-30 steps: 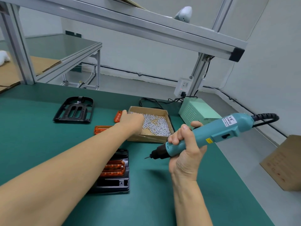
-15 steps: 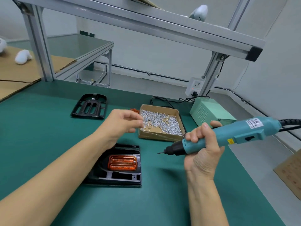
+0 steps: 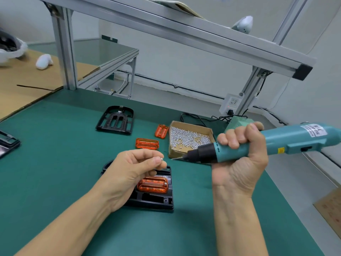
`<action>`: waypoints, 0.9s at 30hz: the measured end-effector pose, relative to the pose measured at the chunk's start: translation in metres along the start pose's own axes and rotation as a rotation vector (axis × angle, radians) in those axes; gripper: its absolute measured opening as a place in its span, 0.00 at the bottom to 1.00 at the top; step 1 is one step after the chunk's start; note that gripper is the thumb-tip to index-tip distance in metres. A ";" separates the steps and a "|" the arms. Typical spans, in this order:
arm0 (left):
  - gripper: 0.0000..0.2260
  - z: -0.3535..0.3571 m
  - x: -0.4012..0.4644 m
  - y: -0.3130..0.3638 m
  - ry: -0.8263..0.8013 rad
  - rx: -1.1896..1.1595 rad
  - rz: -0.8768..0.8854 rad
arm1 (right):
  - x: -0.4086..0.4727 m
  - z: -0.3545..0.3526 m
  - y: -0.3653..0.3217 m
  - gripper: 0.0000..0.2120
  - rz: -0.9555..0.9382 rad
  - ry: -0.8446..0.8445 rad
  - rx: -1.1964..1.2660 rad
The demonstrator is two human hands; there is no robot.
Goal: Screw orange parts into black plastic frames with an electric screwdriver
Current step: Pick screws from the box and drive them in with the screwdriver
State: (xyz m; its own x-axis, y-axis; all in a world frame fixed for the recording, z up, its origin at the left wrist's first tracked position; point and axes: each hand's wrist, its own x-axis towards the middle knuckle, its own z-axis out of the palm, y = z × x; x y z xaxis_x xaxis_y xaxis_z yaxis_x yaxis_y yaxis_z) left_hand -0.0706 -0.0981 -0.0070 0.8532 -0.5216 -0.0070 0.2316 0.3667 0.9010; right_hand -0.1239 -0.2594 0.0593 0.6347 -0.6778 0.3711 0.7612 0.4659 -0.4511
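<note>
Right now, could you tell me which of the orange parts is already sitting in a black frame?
The nearest orange part, under the left hand; the other two lie loose on the mat.

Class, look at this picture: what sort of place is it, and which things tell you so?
Most likely a small assembly workstation in a workshop or factory: an aluminium-framed bench, a cardboard box of screws, and an electric screwdriver gripped in the right hand.

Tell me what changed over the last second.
The left hand drew back from the screw box and now pinches a screw above the black frame. The right hand still grips the electric screwdriver, tip toward the screw. Parts on the mat stayed put.
</note>
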 end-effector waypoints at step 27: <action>0.06 -0.003 -0.007 -0.002 -0.040 -0.217 -0.044 | -0.010 0.016 0.014 0.07 0.036 -0.028 -0.013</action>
State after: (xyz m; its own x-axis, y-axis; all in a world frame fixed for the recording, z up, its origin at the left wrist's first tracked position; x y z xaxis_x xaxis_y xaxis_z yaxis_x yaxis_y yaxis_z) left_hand -0.0754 -0.0932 -0.0101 0.8218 -0.5694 -0.0226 0.3667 0.4980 0.7858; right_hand -0.1171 -0.2371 0.0622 0.6656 -0.6443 0.3766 0.7358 0.4825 -0.4752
